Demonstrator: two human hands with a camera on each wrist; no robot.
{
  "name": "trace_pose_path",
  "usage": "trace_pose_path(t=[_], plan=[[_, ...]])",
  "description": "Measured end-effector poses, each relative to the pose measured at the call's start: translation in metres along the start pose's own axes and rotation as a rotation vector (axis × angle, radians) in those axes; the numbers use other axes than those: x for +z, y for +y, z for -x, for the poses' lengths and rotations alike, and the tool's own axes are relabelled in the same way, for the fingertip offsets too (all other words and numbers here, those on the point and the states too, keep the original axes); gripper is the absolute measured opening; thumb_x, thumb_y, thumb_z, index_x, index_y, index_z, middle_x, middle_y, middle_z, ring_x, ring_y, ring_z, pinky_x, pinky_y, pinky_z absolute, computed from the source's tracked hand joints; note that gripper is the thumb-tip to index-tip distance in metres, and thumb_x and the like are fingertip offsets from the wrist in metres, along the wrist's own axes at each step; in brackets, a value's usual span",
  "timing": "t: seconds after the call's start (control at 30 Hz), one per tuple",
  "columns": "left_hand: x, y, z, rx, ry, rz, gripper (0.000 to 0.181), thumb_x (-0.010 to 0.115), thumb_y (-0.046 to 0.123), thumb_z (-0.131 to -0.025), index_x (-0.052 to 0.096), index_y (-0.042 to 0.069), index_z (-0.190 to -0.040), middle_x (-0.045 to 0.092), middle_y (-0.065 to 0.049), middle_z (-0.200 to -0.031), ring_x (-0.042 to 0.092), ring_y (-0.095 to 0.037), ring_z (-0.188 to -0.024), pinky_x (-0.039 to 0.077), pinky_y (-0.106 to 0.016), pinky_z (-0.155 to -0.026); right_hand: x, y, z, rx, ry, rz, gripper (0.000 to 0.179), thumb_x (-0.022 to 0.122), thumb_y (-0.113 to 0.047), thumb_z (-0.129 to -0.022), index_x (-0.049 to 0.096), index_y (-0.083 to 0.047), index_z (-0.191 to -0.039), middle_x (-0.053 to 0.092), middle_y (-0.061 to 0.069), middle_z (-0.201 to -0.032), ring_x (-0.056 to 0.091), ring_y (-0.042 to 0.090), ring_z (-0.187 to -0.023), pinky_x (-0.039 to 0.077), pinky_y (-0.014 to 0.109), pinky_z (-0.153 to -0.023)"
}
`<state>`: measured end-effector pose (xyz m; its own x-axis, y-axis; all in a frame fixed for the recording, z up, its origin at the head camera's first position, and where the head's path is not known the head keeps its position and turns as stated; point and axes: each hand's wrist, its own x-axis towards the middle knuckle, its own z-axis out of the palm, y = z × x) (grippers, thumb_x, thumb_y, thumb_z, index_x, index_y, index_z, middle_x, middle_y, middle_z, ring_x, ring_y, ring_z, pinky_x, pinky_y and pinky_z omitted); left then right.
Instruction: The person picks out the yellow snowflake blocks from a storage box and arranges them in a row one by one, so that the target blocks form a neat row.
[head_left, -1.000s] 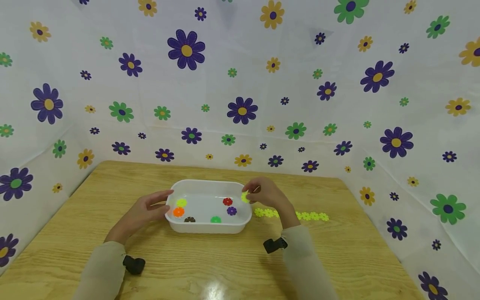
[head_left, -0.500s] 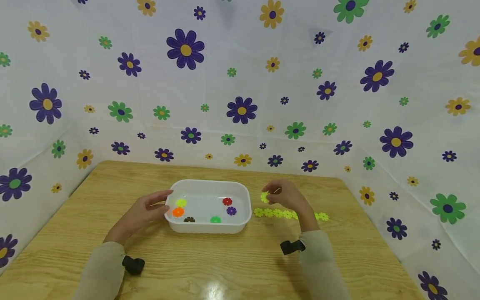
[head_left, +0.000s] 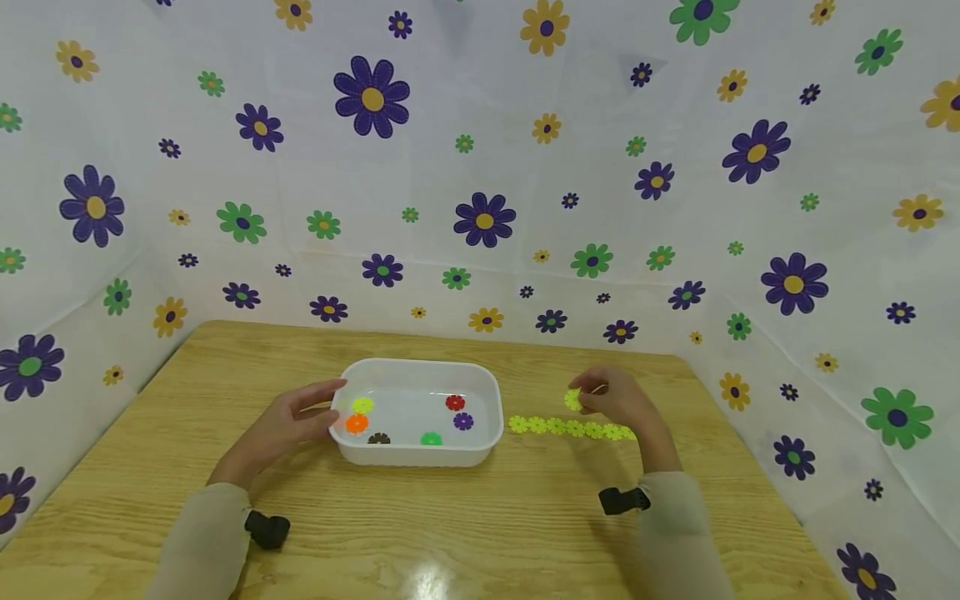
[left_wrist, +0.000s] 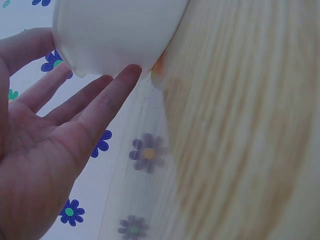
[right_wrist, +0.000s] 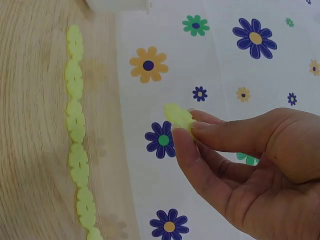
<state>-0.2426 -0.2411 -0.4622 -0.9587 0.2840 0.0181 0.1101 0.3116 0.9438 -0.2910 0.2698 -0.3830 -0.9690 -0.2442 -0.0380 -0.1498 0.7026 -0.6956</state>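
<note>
My right hand [head_left: 618,397] pinches a yellow flower-shaped plastic piece [head_left: 573,400] between thumb and fingertips. The right wrist view shows the same yellow piece [right_wrist: 179,116] tilted, held above the table. Just below the hand lies a straight row of several matching yellow flower pieces [head_left: 557,426], set edge to edge; the hand hides its right end. My left hand [head_left: 281,425] touches the left end of a white tray [head_left: 420,456] with extended fingers and thumb. In the left wrist view, the fingers [left_wrist: 107,102] rest against the tray's outer wall [left_wrist: 115,37].
Inside the tray lie single flower pieces: yellow [head_left: 363,406], orange [head_left: 356,424], brown [head_left: 379,439], green [head_left: 431,439], purple [head_left: 463,422] and red [head_left: 455,402]. The wooden table [head_left: 420,525] is bordered by a flower-printed white cloth [head_left: 420,175] at the back and sides.
My right hand has moved right with the yellow flower piece, from the tray's right end to over the row. The left hand and the tray have stayed in place.
</note>
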Motion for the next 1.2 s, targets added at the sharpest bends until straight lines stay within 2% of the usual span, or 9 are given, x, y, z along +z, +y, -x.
trace_pose_path(t=[0.3, 0.67, 0.87, 1.1, 1.2], plan=[[0.0, 0.001, 0.0, -0.001, -0.002, 0.003, 0.062, 0.062, 0.025, -0.104, 0.038, 0.01, -0.159, 0.033, -0.029, -0.164, 0.047, -0.052, -0.142, 0.058, -0.044, -0.104, -0.022, 0.024, 0.014, 0.054, 0.035, 0.01, 0.028, 0.061, -0.002, -0.098, 0.067, 0.009, -0.123, 0.064, 0.025, -0.112, 0.072, 0.03, -0.094, 0.064, 0.049, -0.088], [0.0, 0.001, 0.001, 0.001, 0.004, -0.016, 0.061, 0.062, 0.026, -0.104, 0.039, 0.011, -0.159, 0.033, -0.028, -0.164, 0.046, -0.053, -0.142, 0.054, -0.052, -0.108, -0.043, 0.054, 0.028, 0.083, 0.07, -0.014, 0.031, 0.059, 0.003, -0.098, 0.062, 0.015, -0.126, 0.064, 0.028, -0.11, 0.072, 0.027, -0.089, 0.066, 0.042, -0.082], [0.0, 0.002, 0.0, 0.006, 0.006, -0.026, 0.061, 0.062, 0.027, -0.104, 0.04, 0.012, -0.159, 0.034, -0.027, -0.165, 0.046, -0.052, -0.143, 0.052, -0.054, -0.109, -0.054, 0.066, 0.033, 0.145, 0.096, -0.062, 0.034, 0.061, 0.004, -0.097, 0.059, 0.016, -0.129, 0.061, 0.03, -0.114, 0.069, 0.018, -0.086, 0.066, 0.035, -0.081], [0.0, 0.001, 0.0, 0.017, 0.008, -0.032, 0.061, 0.062, 0.026, -0.104, 0.04, 0.011, -0.158, 0.034, -0.027, -0.164, 0.047, -0.052, -0.142, 0.052, -0.054, -0.11, -0.061, 0.076, 0.037, 0.224, 0.116, -0.061, 0.035, 0.059, 0.004, -0.098, 0.057, 0.017, -0.13, 0.06, 0.031, -0.113, 0.071, 0.019, -0.086, 0.066, 0.036, -0.081], [0.0, 0.002, 0.0, 0.002, 0.008, -0.037, 0.062, 0.062, 0.028, -0.104, 0.04, 0.011, -0.159, 0.034, -0.026, -0.165, 0.047, -0.051, -0.142, 0.051, -0.055, -0.11, -0.063, 0.082, 0.038, 0.248, 0.119, -0.063, 0.035, 0.057, 0.003, -0.099, 0.057, 0.017, -0.131, 0.06, 0.033, -0.115, 0.072, 0.02, -0.086, 0.065, 0.038, -0.082]])
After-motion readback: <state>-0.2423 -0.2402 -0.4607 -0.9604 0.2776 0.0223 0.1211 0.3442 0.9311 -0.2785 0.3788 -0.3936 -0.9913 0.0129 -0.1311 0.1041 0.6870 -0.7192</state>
